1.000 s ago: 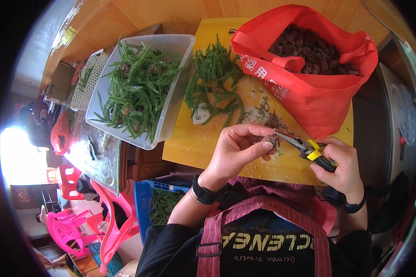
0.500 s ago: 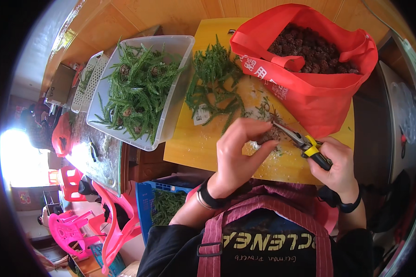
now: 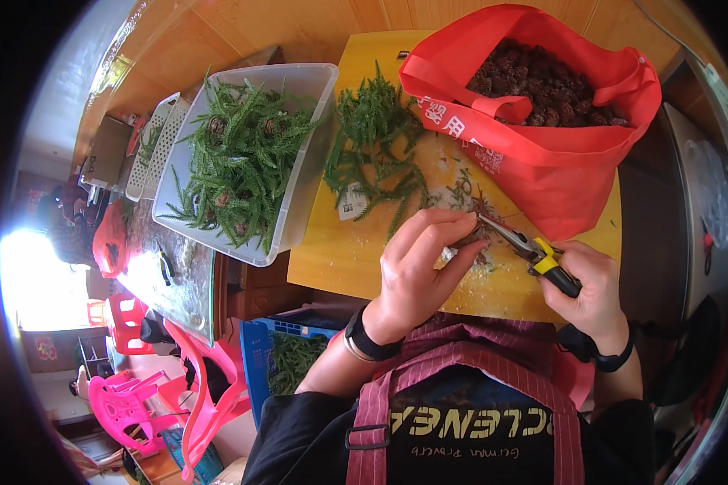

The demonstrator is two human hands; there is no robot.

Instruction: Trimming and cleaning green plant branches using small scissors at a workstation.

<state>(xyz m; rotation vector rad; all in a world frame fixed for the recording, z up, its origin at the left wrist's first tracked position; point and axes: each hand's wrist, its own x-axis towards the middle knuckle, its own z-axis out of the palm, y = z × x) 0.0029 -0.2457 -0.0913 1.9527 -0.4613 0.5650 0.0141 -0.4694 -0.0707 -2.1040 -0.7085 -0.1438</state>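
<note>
Between the thumb and fingers of my left hand [image 3: 416,263] is a small brown pine cone [image 3: 479,235], partly hidden by the fingers. My right hand [image 3: 592,287] is closed around the yellow-and-black handles of a pair of pliers [image 3: 546,265]. The pliers' jaws point left and meet the pine cone close to my left fingertips; what exactly they grip is too small to tell. Beyond my hands, green artificial pine sprigs [image 3: 372,133] lie on the yellow board [image 3: 340,271], among white flakes and small scraps.
A red cloth bag [image 3: 554,182] full of dark pine cones [image 3: 534,85] stands at the back right. A translucent tub [image 3: 298,190] to the left holds green sprigs with cones. Below it sits a blue crate [image 3: 255,364] with more greenery. Pink plastic chairs [image 3: 121,408] stand farther left.
My left fingers have shifted slightly around the pine cone. The right hand and the pliers stay nearly where they were.
</note>
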